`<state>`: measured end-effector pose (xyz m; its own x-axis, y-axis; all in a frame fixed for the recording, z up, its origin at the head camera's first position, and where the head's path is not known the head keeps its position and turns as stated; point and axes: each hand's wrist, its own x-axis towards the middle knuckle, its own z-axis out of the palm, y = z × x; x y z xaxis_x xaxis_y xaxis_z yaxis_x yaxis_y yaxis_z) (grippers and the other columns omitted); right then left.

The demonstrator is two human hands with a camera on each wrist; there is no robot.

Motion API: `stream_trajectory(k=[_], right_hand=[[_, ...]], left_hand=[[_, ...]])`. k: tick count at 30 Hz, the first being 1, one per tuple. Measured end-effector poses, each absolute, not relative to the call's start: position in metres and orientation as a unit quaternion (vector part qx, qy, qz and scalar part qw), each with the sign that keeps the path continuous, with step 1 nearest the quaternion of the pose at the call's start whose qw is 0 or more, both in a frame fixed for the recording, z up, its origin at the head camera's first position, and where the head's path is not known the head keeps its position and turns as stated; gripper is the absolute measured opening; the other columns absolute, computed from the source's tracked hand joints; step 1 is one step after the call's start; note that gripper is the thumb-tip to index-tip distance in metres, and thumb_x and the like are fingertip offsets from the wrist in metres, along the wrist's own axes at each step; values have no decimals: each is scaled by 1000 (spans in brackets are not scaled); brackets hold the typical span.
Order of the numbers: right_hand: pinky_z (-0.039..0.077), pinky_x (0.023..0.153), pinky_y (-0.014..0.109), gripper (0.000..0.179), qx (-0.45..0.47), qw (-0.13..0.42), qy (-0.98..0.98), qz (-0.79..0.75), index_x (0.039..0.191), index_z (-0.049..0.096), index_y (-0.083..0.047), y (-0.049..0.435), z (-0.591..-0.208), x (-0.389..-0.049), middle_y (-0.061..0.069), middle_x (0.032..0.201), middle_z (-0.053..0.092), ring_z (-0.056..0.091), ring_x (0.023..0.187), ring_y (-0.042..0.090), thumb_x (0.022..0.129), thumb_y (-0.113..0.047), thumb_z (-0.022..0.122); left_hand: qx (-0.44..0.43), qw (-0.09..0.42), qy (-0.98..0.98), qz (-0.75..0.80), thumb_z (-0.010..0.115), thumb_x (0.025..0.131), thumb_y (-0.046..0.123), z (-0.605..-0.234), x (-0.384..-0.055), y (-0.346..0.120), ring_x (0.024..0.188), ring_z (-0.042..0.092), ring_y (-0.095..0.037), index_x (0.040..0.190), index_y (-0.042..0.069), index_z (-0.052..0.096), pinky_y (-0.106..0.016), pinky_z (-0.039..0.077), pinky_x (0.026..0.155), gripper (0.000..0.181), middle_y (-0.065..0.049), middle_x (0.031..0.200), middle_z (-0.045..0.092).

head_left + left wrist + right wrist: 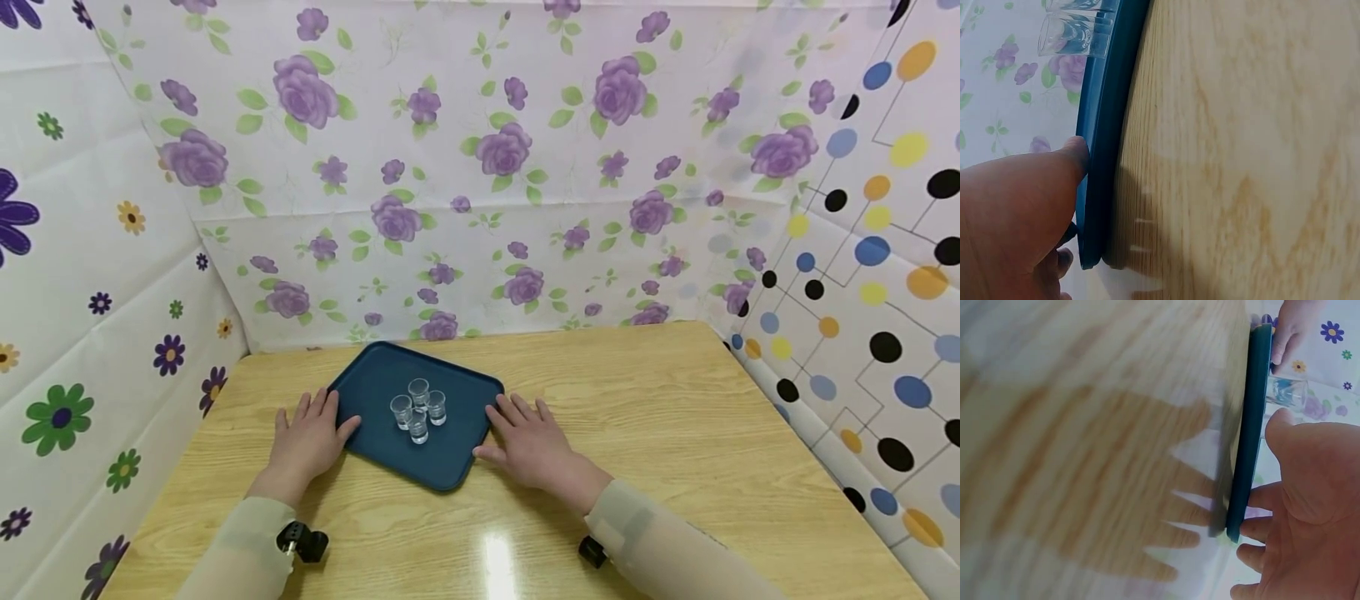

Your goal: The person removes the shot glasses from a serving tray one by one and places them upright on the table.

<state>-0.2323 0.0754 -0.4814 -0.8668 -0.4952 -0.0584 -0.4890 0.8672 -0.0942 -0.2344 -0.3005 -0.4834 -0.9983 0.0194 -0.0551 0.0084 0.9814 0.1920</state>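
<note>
A dark blue tray (375, 375) lies at an angle on the wooden table. Several small clear glasses (418, 428) stand grouped together near its middle. At the tray's left corner is my left hand (306, 442), fingers spread; in the left wrist view its thumb (1075, 153) touches the rim. My right hand (534, 448) lies by the right edge with its fingers extended and spread. In the right wrist view the tray's rim (1252, 419) runs just beside those fingers. Whether the right fingertips touch it is hard to tell.
The wooden table (622, 392) extends to both sides of the tray. Behind it hangs a cloth with purple flowers (450, 167). Patterned cloths also hang at the left (90, 333) and right (862, 333).
</note>
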Motion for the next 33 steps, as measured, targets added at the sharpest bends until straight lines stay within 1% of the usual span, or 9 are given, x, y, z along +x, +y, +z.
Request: stream_trajectory(k=[6, 11, 21, 27, 31, 33], right_hand=[[19, 134, 64, 80, -257, 41, 965, -41, 171, 43, -12, 74, -483, -232, 14, 179, 33, 27, 166, 36, 112, -66, 46], [19, 135, 63, 80, -256, 43, 965, -42, 171, 44, -11, 74, -482, -231, 15, 179, 33, 26, 166, 35, 112, -66, 45], [19, 135, 62, 81, -250, 45, 967, -34, 170, 44, -11, 76, -480, -233, 15, 179, 33, 27, 166, 35, 112, -67, 42], [17, 135, 62, 81, -247, 51, 967, -42, 170, 42, -8, 81, -478, -235, 16, 179, 31, 25, 166, 36, 113, -65, 44], [16, 135, 62, 82, -246, 51, 967, -43, 170, 43, -7, 84, -480, -238, 17, 179, 31, 26, 166, 37, 112, -65, 43], [17, 135, 62, 82, -245, 48, 967, -43, 169, 45, -7, 86, -480, -238, 17, 178, 33, 27, 166, 37, 112, -66, 43]], left_hand=[[3, 34, 995, 95, 47, 118, 51, -484, -233, -304, 162, 14, -58, 170, -8, 30, -83, 8, 125, 81, -34, 176, 23], [9, 29, 995, 96, 48, 117, 50, -485, -231, -305, 161, 16, -59, 169, -9, 31, -83, 9, 125, 80, -34, 175, 24], [20, 19, 995, 94, 50, 118, 47, -486, -229, -301, 159, 25, -58, 168, -11, 32, -79, 10, 127, 79, -36, 174, 25], [29, 13, 995, 98, 51, 118, 46, -489, -226, -297, 159, 25, -58, 168, -9, 35, -80, 9, 127, 77, -36, 173, 27], [31, 6, 995, 97, 50, 118, 46, -490, -222, -293, 159, 25, -58, 167, -9, 38, -81, 11, 126, 75, -37, 173, 28], [31, 2, 995, 98, 51, 118, 46, -490, -220, -290, 159, 27, -58, 166, -8, 39, -81, 12, 126, 74, -37, 172, 28]])
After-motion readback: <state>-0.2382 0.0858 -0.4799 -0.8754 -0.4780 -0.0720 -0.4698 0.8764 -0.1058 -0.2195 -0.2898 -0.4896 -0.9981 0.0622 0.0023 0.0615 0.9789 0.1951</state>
